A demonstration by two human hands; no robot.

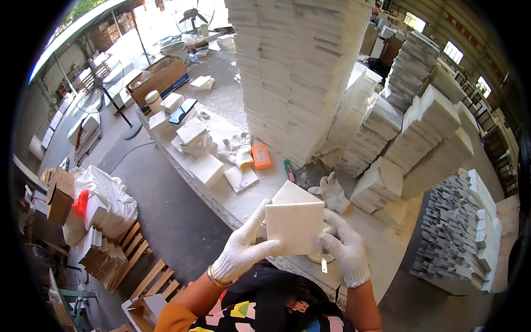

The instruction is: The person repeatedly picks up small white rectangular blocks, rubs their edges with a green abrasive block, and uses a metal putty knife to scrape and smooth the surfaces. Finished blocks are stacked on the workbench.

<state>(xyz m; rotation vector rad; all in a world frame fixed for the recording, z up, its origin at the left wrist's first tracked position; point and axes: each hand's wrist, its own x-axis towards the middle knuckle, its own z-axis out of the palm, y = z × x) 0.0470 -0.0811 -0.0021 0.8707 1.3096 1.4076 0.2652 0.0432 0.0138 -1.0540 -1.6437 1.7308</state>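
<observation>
Above the workbench (238,207), both gloved hands (243,249) grip a white tile (294,226), hiding its lower corners.

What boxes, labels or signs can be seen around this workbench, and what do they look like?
Open cardboard box: far left end of the bench, brown, rectangular, blue base.
Brown cartons: on the floor at left, stacked, plain cardboard.
Small orange box: on the bench beside spare gloves, rounded rectangle.
Red banner: high on the far right wall, long strip.
No screens visible.

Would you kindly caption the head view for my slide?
Gloved left hand and right hand hold a white square tile over a dusty workbench.
</observation>
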